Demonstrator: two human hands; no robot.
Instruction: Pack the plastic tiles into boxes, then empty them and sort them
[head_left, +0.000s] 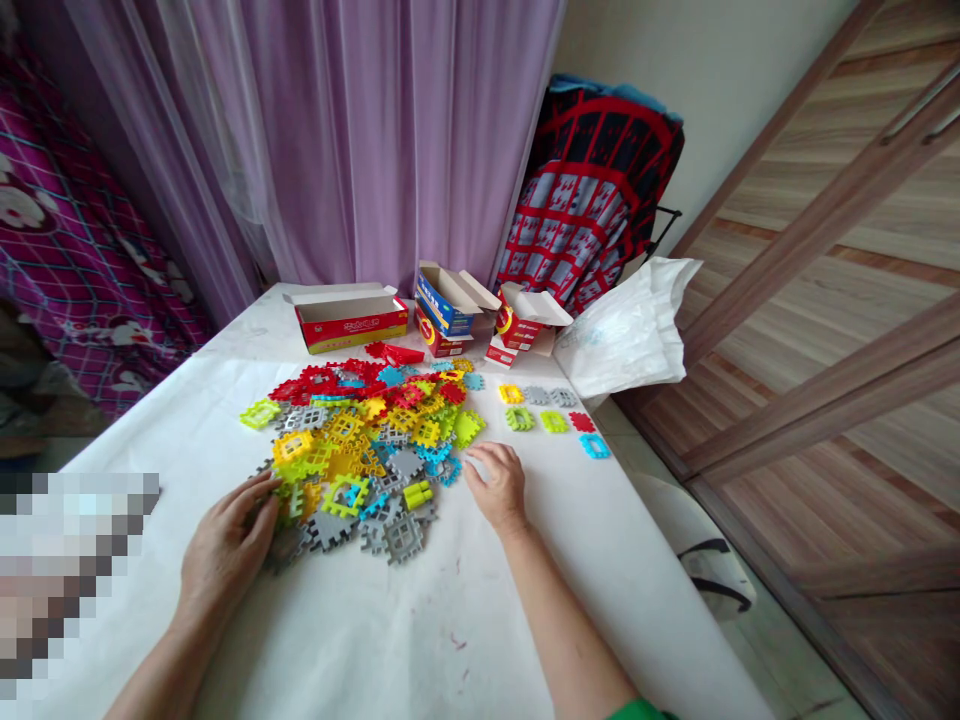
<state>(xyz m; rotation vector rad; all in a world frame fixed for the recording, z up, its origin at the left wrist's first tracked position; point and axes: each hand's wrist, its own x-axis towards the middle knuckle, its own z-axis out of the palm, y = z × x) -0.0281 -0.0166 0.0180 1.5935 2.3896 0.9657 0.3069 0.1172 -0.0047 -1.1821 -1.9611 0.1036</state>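
A large heap of interlocking plastic building pieces [341, 465] lies on the white-covered table, in red, yellow, lime green, blue and grey. Some are window-like frames and some are solid squares with toothed edges. At the heap's left edge, my left hand [229, 535] lies with its fingers apart against the pieces, its fingertips partly hidden among them. Just right of the heap, my right hand [499, 485] rests over the cloth with loosely bent, parted fingers and nothing visible in them. A lime green double-tube piece [418, 494] sits near the front of the heap.
Several separate pieces [555, 422] lie in short rows at the right. Behind the heap stand an open red box [352, 325], a blue box [445, 300] on a red one, and more red boxes [520, 322]. A white bag [630, 330] lies at the right edge.
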